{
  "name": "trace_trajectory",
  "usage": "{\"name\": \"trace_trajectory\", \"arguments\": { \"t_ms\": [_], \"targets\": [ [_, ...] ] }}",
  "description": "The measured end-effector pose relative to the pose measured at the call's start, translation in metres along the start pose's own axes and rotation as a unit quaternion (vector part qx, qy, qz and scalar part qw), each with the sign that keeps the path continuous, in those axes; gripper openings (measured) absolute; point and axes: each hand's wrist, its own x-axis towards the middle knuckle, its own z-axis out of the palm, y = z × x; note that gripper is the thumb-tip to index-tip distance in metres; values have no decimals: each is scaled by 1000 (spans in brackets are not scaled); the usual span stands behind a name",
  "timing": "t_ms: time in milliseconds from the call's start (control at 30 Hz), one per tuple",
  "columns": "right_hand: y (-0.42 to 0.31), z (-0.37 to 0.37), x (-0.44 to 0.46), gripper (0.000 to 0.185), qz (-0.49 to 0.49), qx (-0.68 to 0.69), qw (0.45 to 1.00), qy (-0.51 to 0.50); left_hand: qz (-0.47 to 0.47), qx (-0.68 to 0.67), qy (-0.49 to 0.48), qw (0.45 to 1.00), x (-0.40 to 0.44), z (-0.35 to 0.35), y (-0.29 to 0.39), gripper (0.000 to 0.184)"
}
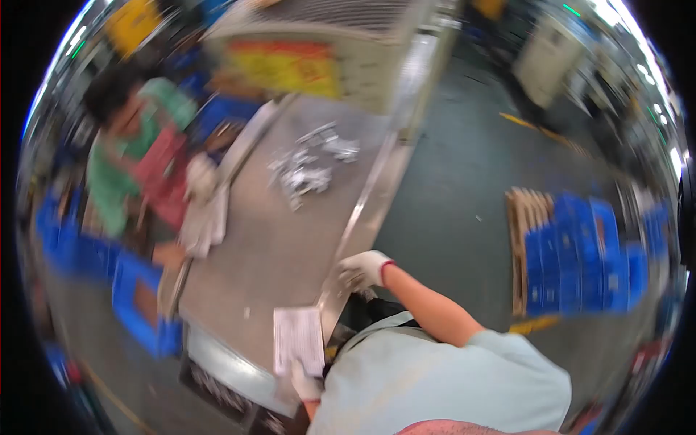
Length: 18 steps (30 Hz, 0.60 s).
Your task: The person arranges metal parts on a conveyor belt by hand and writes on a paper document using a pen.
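Observation:
My left hand (304, 382), in a white glove, is at the lower edge of a white striped cloth or pad (299, 337) lying at the near end of the metal table (243, 279). Its fingers seem closed on that edge, though motion blur softens them. My right hand (366, 270), gloved in white with a red cuff, is by the table's right edge with its fingers curled. Whatever it may hold is too blurred to name. Farther up the table lies a loose heap of shiny metal parts (308, 170), apart from both hands.
Across the table's left side a co-worker in green (145, 152) bends over a second white cloth (205, 226). A blue crate (147, 304) stands at that side. Blue crates (573, 254) are stacked by a wooden pallet (523, 246) on the right. A machine with a yellow-red sign (286, 67) borders the far end.

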Motion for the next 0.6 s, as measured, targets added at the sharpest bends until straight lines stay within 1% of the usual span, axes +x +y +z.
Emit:
{"name": "trace_trajectory", "arguments": {
  "t_ms": [33, 67, 100, 133, 167, 267, 300, 367, 467, 500, 600],
  "targets": [
    [-41, -20, -11, 43, -10, -33, 999, 40, 9, -55, -12, 998, 18, 16, -17, 57],
    [-50, -6, -22, 42, -20, -48, 997, 51, 16, -109, -24, 994, 34, 35, -33, 49],
    [-52, 12, -38, 40, -64, -57, 993, 81, 57, -114, -45, 991, 38, 46, -35, 57],
    [-51, 15, -39, 40, -79, -80, 989, 92, 29, -151, -27, 988, 47, 44, -42, 55],
    [-48, 16, -39, 40, -80, -81, 989, 90, 47, -182, -32, 982, 35, 52, -33, 59],
    [-43, 14, -43, 38, -71, -71, 991, 91, 44, -172, -1, 984, 29, 53, -33, 54],
    [-42, 15, -44, 35, -79, -73, 989, 103, 54, -174, 9, 983, 25, 53, -34, 54],
    [-48, 15, -43, 34, -72, -83, 990, 92, 79, -177, 19, 981, 26, 61, -32, 54],
    [-51, 15, -46, 31, -68, -94, 989, 92, 72, -192, 10, 979, 24, 63, -33, 53],
    [-52, 16, -46, 31, -64, -100, 989, 93, 71, -176, 17, 982, 20, 64, -30, 53],
    [-57, 21, -48, 30, -53, -105, 989, 88, 73, -196, 10, 978, 28, 55, -41, 55]
  ]
}}
